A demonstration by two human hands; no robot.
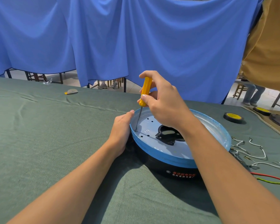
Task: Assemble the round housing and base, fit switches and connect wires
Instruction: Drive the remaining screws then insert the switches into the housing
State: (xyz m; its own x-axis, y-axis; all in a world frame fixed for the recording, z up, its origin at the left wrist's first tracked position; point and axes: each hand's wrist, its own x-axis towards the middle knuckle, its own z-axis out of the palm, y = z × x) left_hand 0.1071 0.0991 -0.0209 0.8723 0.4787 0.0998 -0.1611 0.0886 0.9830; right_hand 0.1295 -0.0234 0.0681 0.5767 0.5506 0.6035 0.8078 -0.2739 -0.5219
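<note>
Head view: only view given.
Housing: round, black wall w/ blue-rimmed metal plate on top; sits near-right on green cloth, flat so screw can be driven straight down.
Right hand: closed round yellow screwdriver, fingers pinching handle high up, prob. for twirling.
Screwdriver tip: down on screw at plate's left edge, shaft leaning slightly right.
Left hand: pressed vs housing's left rim, fingers curled over edge; braces against turning, not clamped round anything.
Wires: white, loose, right of housing; red + green further near-right, unconnected.
Tape roll: far right, apart.
Step, by judgement: fastening plate; wiring not begun.
</note>
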